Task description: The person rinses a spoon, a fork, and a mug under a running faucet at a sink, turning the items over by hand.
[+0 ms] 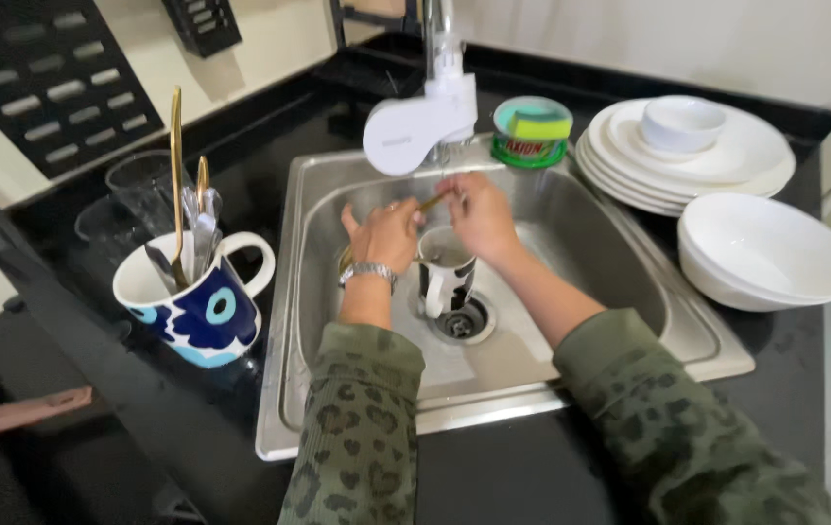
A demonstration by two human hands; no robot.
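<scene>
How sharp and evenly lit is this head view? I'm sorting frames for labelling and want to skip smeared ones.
Head view: mostly sharp, with slight softness on the left hand and right hand over the mug; soft daylight glints off the steel sink and white bowl; the black counter goes very dark, hiding detail; wide-lens bending shows at the edges.

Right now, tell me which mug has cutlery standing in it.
The blue-and-white mug on the black counter, left of the sink. The black-and-white mug sits inside the sink beneath both hands.
</scene>
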